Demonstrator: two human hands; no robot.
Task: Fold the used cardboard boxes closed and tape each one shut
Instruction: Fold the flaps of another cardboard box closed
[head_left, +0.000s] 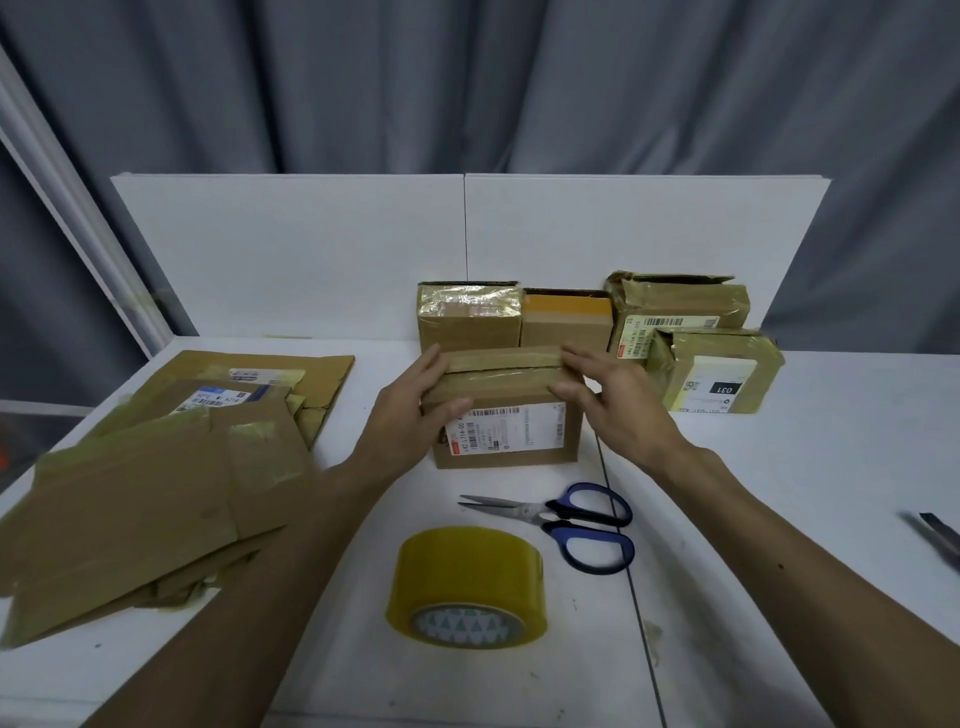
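Presently, in the head view, a labelled cardboard box (506, 415) stands at mid-worktop (779, 493) with its flaps folded down. The left hand (415, 402) clasps its left end, thumb curled on the front face, and the right hand (608, 402) presses the top's right end with straight, spread fingers. A packing tape roll (465, 587) and blue-handled scissors (561, 519) lie apart nearer the front edge, flattened cardboard (156, 467) is piled at the left edge, and four taped boxes (467, 317) stand toward the rear edge.
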